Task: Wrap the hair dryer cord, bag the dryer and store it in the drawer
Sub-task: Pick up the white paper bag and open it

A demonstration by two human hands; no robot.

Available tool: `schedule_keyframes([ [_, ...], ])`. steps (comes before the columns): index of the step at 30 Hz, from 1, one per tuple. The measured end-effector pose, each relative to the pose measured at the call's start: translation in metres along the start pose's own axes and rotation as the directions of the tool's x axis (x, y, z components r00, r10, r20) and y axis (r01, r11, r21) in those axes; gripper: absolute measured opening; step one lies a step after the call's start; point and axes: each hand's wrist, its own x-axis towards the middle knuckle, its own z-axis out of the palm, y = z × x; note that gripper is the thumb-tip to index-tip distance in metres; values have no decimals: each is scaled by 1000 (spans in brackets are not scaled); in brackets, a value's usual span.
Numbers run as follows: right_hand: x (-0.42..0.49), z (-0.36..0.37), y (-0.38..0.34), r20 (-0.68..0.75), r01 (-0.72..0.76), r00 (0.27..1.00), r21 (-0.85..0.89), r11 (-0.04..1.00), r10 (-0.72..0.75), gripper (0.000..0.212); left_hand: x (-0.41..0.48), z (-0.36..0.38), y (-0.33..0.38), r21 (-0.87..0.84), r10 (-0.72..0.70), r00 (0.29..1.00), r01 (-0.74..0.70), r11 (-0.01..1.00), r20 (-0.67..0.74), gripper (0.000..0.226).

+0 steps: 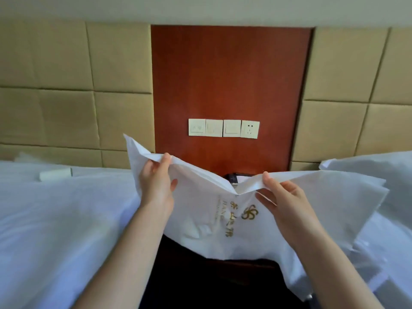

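soft, even light at a bedside, bent by a wide lens

diffuse light fills the room and casts no hard shadows; the white bedding (pixel 55 208) on the left turns cool and bluish, its folds nearly washed out, while the wood panel (pixel 229 85) glows warm with a faint sheen. the space under the bag (pixel 323 197) drops to near black. seams of the padded headboard (pixel 55 63) bow toward the frame edges. the whole picture is slightly soft, the bag's gold print smeared.

Bag (pixel 223 210) hangs between two beds (pixel 55 208), below wall switches (pixel 223 128).
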Motion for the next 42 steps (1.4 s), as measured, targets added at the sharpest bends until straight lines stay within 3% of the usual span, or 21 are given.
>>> schedule_keyframes([
  [6,27,38,-61,87,231,971,-116,966,-222,27,32,33,72,-37,166,984,-164,986,68,15],
  [11,54,68,-69,172,384,920,-230,894,-351,43,74,32,97,24,284,958,-285,958,29,8],
  [14,68,84,-49,228,402,905,-192,895,-358,18,103,20,90,115,312,949,-307,945,-29,17],
  [18,87,102,-3,273,333,923,-218,918,-270,16,139,-4,59,215,204,969,-172,961,-138,30],
  [23,96,124,70,246,127,968,-331,935,-45,39,167,-33,-6,462,-29,996,66,885,-88,46],
  [29,91,140,150,209,-117,953,-416,902,220,54,153,-76,-85,553,-375,925,347,758,-65,49],
  [32,87,143,182,161,-267,925,-369,890,344,56,144,-93,-106,559,-398,915,365,745,-67,31],
  [35,77,137,201,170,-418,852,-349,839,495,48,132,-101,-115,551,-433,900,380,743,-37,10],
  [38,63,121,202,206,-460,806,-372,807,554,40,117,-103,-118,572,-431,902,368,733,-28,14],
  [42,47,97,190,243,-511,721,-445,735,648,47,95,-107,-116,606,-421,905,370,704,-62,13],
])
